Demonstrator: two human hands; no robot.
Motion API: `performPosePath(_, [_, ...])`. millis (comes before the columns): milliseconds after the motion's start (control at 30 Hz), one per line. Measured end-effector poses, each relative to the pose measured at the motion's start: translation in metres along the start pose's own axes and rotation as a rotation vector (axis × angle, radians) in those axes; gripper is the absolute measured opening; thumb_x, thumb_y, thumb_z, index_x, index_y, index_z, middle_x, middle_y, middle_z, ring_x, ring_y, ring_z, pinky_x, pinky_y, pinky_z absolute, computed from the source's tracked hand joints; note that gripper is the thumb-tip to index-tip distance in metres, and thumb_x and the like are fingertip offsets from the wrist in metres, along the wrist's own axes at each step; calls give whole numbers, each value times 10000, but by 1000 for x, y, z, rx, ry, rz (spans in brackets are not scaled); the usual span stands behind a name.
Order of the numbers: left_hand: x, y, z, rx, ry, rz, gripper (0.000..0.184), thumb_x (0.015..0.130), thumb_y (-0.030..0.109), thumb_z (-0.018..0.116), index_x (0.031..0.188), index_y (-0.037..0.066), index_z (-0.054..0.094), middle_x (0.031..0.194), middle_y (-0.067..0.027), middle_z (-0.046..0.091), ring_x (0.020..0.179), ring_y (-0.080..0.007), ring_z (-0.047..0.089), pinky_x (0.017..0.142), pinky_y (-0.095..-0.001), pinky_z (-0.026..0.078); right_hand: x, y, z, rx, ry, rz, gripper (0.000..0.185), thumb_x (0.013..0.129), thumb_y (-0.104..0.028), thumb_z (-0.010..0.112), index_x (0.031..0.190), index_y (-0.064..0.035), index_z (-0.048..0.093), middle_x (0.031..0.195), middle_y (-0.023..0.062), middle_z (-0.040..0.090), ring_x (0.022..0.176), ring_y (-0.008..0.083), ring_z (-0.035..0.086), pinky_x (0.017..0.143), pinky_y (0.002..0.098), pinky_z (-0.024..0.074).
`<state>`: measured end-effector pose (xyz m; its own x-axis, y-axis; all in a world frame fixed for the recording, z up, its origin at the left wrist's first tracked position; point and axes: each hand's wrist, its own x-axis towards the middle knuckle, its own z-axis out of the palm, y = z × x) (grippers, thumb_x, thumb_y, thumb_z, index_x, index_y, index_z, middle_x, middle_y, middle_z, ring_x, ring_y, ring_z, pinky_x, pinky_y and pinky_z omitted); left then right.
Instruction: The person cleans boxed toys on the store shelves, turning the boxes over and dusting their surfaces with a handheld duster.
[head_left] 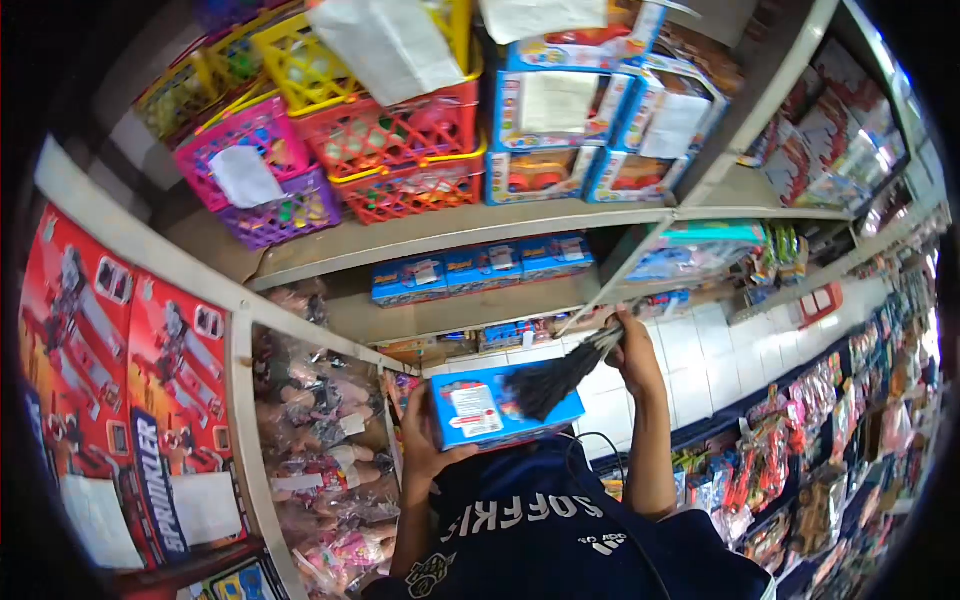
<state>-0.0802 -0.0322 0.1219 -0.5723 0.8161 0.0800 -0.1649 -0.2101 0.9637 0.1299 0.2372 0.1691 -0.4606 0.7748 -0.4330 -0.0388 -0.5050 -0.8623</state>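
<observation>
While the left hand holds a blue box, the right hand holds a black duster hiding some of it.

The person wears a navy shirt with white lettering and logo.

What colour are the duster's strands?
The duster's strands are black or very dark grey, clearest in the head view.

Upper shelf | stacked plastic baskets, stacked windowed boxes | lower shelf | three blue boxes side by side
</observation>
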Motion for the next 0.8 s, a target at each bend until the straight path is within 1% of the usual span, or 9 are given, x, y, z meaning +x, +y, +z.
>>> performPosePath(67, [2,-10,-14,-25,-24,-2,1186,537,354,951,1444,-36,293,1340,-145,482,1266,-255,482,1077,-390,382,4,6,-30,-7,-18,96,378,1008,-456,478,813,-136,533,492,-62,372,389,70,296,417,232,220])
performPosePath(167, [3,5,-5,-5,102,-52,1249,489,477,956,1433,-31,316,1302,-128,513,1199,-235,542,1023,-374,445,-6,4,-40,170,185,-16,376,1009,-460,469,822,-141,533,486,-61,360,397,73,301,419,238,222])
performPosePath(267, [13,5,-7,-20,69,-70,1136,515,527,917,1348,-43,394,1211,-115,552,1121,-230,580,981,-370,470,-16,3,-51,192,112,-17,372,1004,-467,477,821,-146,529,473,-65,333,398,73,293,425,237,226])
performPosePath(433, [22,2,-7,8,35,-15,1086,535,533,897,1319,-46,418,1194,-115,557,1091,-217,580,953,-356,471,-19,1,-45,286,175,-75,365,1023,-425,451,849,-111,519,444,-44,322,387,83,288,412,237,227])
performPosePath(567, [37,4,-6,9,-57,-5,1075,543,528,894,1318,-46,420,1189,-114,558,1090,-213,579,950,-352,472,-19,-2,-48,241,55,-16,363,1017,-432,459,864,-109,525,463,-44,333,393,82,273,420,237,225])
performPosePath(667, [40,13,7,-4,-52,-11,1069,542,500,900,1323,-47,415,1187,-112,557,1098,-218,579,954,-350,472,-13,1,-51,323,215,-107,361,1015,-427,462,847,-114,534,467,-48,320,407,85,276,439,248,231])
performPosePath(733, [46,11,9,-8,-93,6,1059,540,452,909,1323,-54,407,1186,-117,557,1103,-223,579,959,-349,469,-20,-8,-48,184,150,-4,374,1011,-436,471,843,-109,535,472,-46,324,408,86,275,440,242,230])
performPosePath(767, [46,5,4,30,-131,1,1114,555,452,896,1380,-65,355,1246,-131,534,1150,-234,557,991,-366,458,-26,-13,-45,197,30,27,386,1007,-453,478,845,-108,535,480,-47,330,415,79,281,440,237,228])
performPosePath(800, [48,5,3,68,-168,-4,1170,571,453,884,1437,-75,302,1305,-146,511,1196,-246,535,1022,-382,446,-24,-11,-42,202,31,24,386,1007,-453,478,845,-108,535,480,-47,330,415,79,281,440,237,228])
